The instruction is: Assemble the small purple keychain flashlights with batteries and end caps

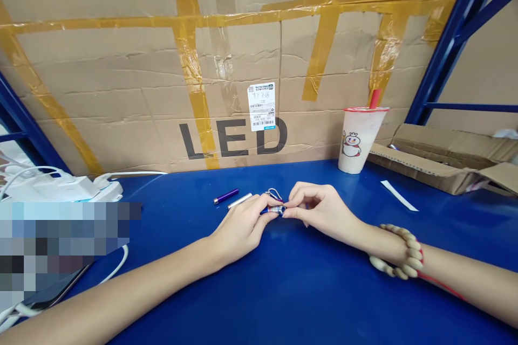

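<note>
My left hand [243, 223] and my right hand [319, 209] meet over the blue table [291, 291]. Both pinch a small blue cylinder [274, 209] with a label; it looks like a battery or a small torch part. A metal key-ring clip [274, 193] lies just behind it, touching or attached, I cannot tell which. A purple tube [226, 196] and a thin silver tube [239, 201] lie just left of my left fingers. My right wrist wears a bead bracelet [400, 253].
A lidded drink cup [358, 139] with a red straw stands at the back right. An open cardboard box [445, 159] lies right of it, with a white paper strip [399, 195] in front. White power strips and cables [68, 188] sit left. A taped cardboard wall [243, 64] closes the back.
</note>
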`<state>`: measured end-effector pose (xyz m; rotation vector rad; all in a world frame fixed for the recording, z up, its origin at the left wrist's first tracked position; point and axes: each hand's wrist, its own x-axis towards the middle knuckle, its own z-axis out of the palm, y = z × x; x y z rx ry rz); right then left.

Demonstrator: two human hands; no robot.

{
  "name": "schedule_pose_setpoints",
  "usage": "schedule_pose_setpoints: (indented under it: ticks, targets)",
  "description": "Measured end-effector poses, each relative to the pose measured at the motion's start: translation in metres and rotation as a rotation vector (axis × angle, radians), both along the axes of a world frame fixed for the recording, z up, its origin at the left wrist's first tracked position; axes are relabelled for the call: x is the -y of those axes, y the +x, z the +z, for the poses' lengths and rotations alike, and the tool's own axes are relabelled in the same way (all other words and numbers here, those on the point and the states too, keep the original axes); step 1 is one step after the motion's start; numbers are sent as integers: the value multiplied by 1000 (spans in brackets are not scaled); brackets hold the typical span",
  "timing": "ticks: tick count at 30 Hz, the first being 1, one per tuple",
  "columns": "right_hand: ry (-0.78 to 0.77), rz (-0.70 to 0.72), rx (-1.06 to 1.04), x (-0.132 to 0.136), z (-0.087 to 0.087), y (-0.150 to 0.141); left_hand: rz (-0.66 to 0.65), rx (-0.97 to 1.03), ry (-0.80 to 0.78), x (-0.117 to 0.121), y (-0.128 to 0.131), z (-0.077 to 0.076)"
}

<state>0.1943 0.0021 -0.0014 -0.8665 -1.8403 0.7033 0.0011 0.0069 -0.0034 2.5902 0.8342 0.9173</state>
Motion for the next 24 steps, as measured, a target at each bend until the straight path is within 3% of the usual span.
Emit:
schedule_pose_setpoints:
  ticks: [24]
  targets:
    - [105, -52, 106, -1, 0, 1, 57, -9, 26, 1, 1, -1]
